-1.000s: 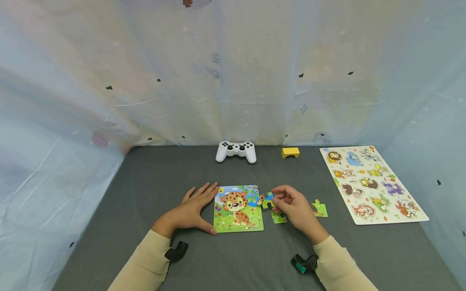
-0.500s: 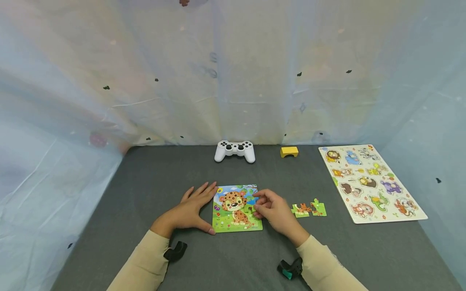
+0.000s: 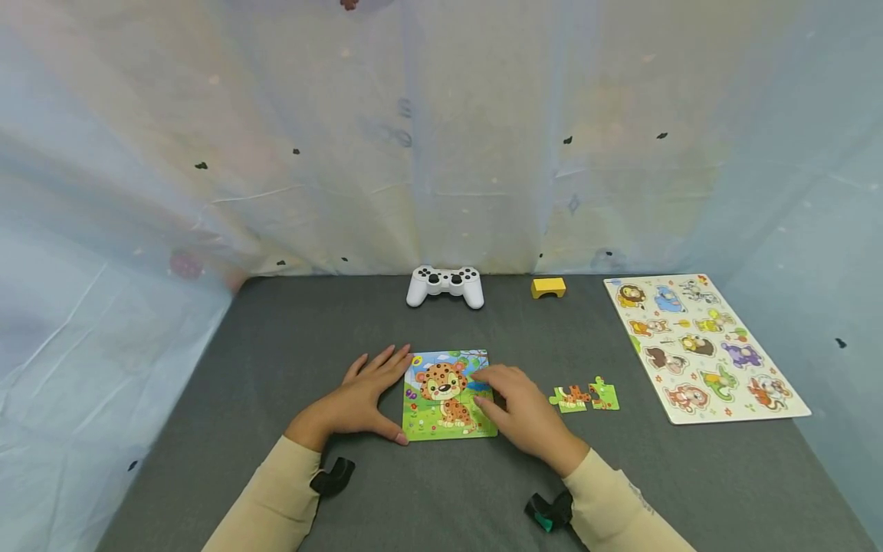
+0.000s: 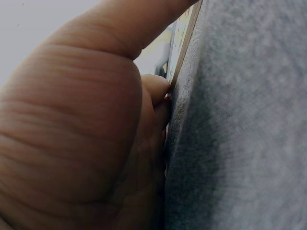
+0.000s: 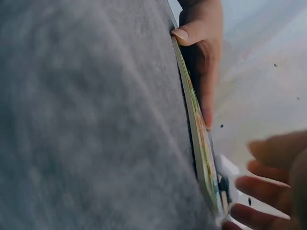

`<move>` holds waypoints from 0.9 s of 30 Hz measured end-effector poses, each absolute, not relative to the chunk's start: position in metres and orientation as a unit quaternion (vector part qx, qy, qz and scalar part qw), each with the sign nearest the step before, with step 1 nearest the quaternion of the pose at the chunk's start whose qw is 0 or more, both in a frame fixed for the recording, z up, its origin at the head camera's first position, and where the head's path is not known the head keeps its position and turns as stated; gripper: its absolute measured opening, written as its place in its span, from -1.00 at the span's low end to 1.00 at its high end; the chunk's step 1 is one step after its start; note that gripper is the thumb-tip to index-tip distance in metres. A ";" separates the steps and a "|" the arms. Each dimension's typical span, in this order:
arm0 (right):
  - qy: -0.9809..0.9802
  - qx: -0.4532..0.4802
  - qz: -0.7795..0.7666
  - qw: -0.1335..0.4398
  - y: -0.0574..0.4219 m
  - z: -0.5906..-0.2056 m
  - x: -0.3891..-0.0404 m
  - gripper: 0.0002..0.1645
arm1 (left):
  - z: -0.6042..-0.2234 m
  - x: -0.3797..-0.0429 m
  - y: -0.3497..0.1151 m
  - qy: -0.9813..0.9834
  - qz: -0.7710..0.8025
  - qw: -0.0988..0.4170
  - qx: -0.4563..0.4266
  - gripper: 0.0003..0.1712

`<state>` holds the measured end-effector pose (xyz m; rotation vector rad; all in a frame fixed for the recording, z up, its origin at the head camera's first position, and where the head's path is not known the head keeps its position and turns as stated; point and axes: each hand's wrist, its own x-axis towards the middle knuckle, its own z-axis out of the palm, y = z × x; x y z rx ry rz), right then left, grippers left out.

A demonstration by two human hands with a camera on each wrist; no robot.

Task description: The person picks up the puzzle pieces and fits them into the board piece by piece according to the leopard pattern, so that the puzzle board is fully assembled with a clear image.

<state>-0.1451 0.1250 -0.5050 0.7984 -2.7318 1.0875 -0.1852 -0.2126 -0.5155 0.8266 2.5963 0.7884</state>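
A jigsaw board with a spotted leopard cub on it lies flat on the grey cloth. My left hand rests spread at its left side, thumb at the near left corner and fingertips at the upper left edge. Over the board's right part hovers my right hand, its thumb and fingers parted. In the right wrist view the fingers stand separated with nothing between them, beside the board's edge. Two loose puzzle pieces, one orange-and-green and one mostly green, lie right of that hand.
Behind the board sits a white game controller, with a yellow arch-shaped block to its right. A white animal peg-puzzle board lies at the right. Pale sheeting hangs behind the table.
My right hand moved left onto the board carrying a puzzle piece, and its fingers have since parted from it. The left hand has stayed put.
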 end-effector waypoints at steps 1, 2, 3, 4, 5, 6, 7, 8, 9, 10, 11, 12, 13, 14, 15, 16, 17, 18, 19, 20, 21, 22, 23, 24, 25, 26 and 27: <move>-0.899 0.283 0.333 0.038 0.124 -0.504 -0.144 -0.54 | -0.516 -0.185 -0.213 0.905 0.274 0.151 0.288 0.64; -0.902 0.302 0.308 0.030 0.123 -0.503 -0.143 -0.52 | -0.516 -0.185 -0.213 0.905 0.274 0.149 0.289 0.64; -0.904 0.319 0.286 0.023 0.122 -0.503 -0.141 -0.50 | -0.516 -0.185 -0.213 0.905 0.274 0.148 0.289 0.64; -0.905 0.331 0.267 0.016 0.121 -0.502 -0.140 -0.48 | -0.516 -0.184 -0.214 0.905 0.274 0.147 0.289 0.64; -0.906 0.341 0.251 0.011 0.121 -0.502 -0.139 -0.47 | -0.516 -0.185 -0.214 0.905 0.275 0.146 0.289 0.64; -0.907 0.346 0.239 0.006 0.120 -0.502 -0.138 -0.47 | -0.516 -0.184 -0.214 0.906 0.274 0.146 0.289 0.64; -0.908 0.349 0.230 0.004 0.120 -0.502 -0.138 -0.47 | -0.516 -0.184 -0.214 0.906 0.274 0.146 0.288 0.64; -0.909 0.351 0.224 0.002 0.119 -0.502 -0.137 -0.47 | -0.515 -0.184 -0.214 0.905 0.276 0.145 0.289 0.64; -0.910 0.350 0.221 -0.001 0.119 -0.502 -0.137 -0.47 | -0.515 -0.184 -0.214 0.905 0.275 0.146 0.288 0.64; -0.911 0.348 0.220 -0.003 0.119 -0.503 -0.136 -0.47 | -0.515 -0.184 -0.214 0.905 0.275 0.147 0.288 0.64; -0.912 0.347 0.220 -0.005 0.119 -0.503 -0.136 -0.46 | -0.515 -0.184 -0.214 0.905 0.276 0.148 0.288 0.64; -0.912 0.346 0.221 -0.008 0.119 -0.504 -0.135 -0.46 | -0.514 -0.184 -0.213 0.905 0.276 0.149 0.287 0.64; -0.912 0.345 0.222 -0.010 0.120 -0.504 -0.135 -0.46 | -0.514 -0.184 -0.213 0.905 0.276 0.150 0.288 0.64; -0.911 0.344 0.225 -0.011 0.120 -0.505 -0.134 -0.45 | -0.514 -0.184 -0.214 0.905 0.275 0.149 0.288 0.64; -0.911 0.343 0.230 -0.013 0.120 -0.505 -0.134 -0.45 | -0.515 -0.184 -0.213 0.906 0.273 0.151 0.287 0.64; -0.909 0.341 0.237 -0.014 0.121 -0.506 -0.134 -0.45 | -0.515 -0.184 -0.214 0.906 0.273 0.150 0.287 0.64; -0.908 0.339 0.247 -0.015 0.121 -0.506 -0.134 -0.44 | -0.515 -0.184 -0.214 0.906 0.273 0.150 0.287 0.64; -0.906 0.336 0.258 -0.016 0.121 -0.507 -0.134 -0.43 | -0.515 -0.184 -0.214 0.906 0.273 0.150 0.287 0.63; -0.904 0.334 0.268 -0.016 0.122 -0.507 -0.134 -0.42 | -0.516 -0.184 -0.214 0.906 0.273 0.149 0.287 0.63; -0.901 0.330 0.283 -0.017 0.122 -0.508 -0.134 -0.41 | -0.516 -0.184 -0.214 0.906 0.273 0.149 0.286 0.64; -0.897 0.325 0.299 -0.019 0.122 -0.508 -0.134 -0.39 | -0.515 -0.184 -0.214 0.906 0.273 0.150 0.286 0.64; -0.893 0.321 0.315 -0.022 0.123 -0.509 -0.134 -0.38 | -0.515 -0.184 -0.214 0.906 0.273 0.150 0.286 0.64; -0.889 0.315 0.332 -0.024 0.124 -0.509 -0.134 -0.36 | -0.515 -0.184 -0.214 0.906 0.274 0.151 0.286 0.64; -0.884 0.310 0.348 -0.024 0.125 -0.509 -0.134 -0.34 | -0.514 -0.183 -0.214 0.905 0.274 0.151 0.286 0.64; -0.880 0.305 0.364 -0.021 0.126 -0.509 -0.134 -0.33 | -0.513 -0.183 -0.214 0.905 0.274 0.152 0.286 0.64; -0.875 0.298 0.382 -0.018 0.127 -0.508 -0.134 -0.33 | -0.513 -0.183 -0.214 0.906 0.273 0.153 0.286 0.64; -0.870 0.293 0.397 -0.013 0.129 -0.508 -0.134 -0.33 | -0.513 -0.183 -0.213 0.905 0.274 0.153 0.287 0.64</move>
